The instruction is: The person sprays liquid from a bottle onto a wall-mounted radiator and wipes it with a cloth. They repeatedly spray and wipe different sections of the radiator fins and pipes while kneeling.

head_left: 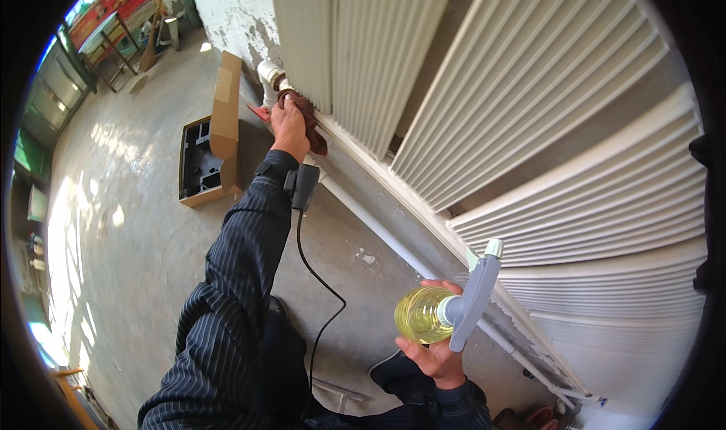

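My left hand (290, 126) presses a dark brown cloth (307, 112) against the pipe end at the lower corner of a white ribbed radiator (363, 72). Beside it are a white pipe elbow (269, 74) and a red valve handle (259, 112). In my right hand (435, 359) is a clear spray bottle (422, 315) of yellow liquid, its grey and pale green trigger head (477, 296) angled up toward the radiator. A black device (306, 187) with a cable is strapped at my left wrist.
An open cardboard box (227, 106) with a black insert stands on the concrete floor left of my left hand. A white pipe (374, 226) runs low along the wall under the radiators. A chair (108, 44) and a broom (150, 50) are at the far upper left.
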